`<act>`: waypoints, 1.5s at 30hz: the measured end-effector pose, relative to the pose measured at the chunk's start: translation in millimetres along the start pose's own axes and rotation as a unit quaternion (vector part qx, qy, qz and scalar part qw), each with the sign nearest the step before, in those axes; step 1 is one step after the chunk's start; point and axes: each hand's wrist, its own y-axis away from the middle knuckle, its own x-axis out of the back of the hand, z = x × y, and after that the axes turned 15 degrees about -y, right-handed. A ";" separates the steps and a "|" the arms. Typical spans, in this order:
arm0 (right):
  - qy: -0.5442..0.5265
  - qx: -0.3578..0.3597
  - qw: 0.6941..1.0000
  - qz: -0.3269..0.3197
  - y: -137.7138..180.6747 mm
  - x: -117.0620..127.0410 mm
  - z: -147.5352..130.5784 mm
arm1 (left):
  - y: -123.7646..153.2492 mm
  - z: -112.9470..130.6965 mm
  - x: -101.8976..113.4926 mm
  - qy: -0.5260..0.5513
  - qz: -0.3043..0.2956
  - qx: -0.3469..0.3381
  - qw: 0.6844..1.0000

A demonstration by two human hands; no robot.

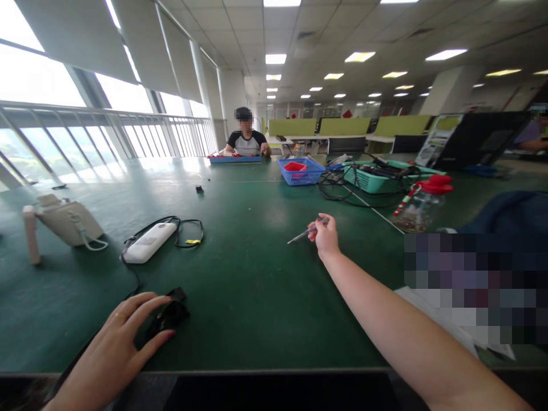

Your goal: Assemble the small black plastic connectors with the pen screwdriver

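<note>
Low on the left, my left hand (122, 328) curls its fingers and thumb round a small black device (173, 313) on the green table (252, 297). The device's exact kind is hard to make out, and my fingers hide part of it. My right hand (325, 234) is stretched out over the middle of the table, closed on a thin screwdriver (302, 234). The screwdriver's metal shaft points left and slightly down, its tip apart from any other object. Most of its handle is hidden in my fingers.
A white power bank (152, 242) with a black cable and a beige bottle (71, 221) stand left. Beyond are a blue basket (301, 176), a green basket (363, 180) with tangled cables, and a red-lidded glass jar (422, 208). A person (246, 140) sits across the table.
</note>
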 end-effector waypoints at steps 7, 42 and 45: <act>-0.005 0.001 1.000 -0.004 -1.0 -0.3 1.5 | 15.8 0.8 0.8 0.038 0.008 0.117 0.992; -0.006 0.004 1.000 -0.019 -2.9 0.9 4.5 | -31.4 -8.3 7.4 0.168 -0.125 -0.095 0.973; -0.006 0.005 1.000 -0.023 -2.9 0.9 4.7 | -24.9 -7.0 4.8 0.125 -0.093 -0.081 0.984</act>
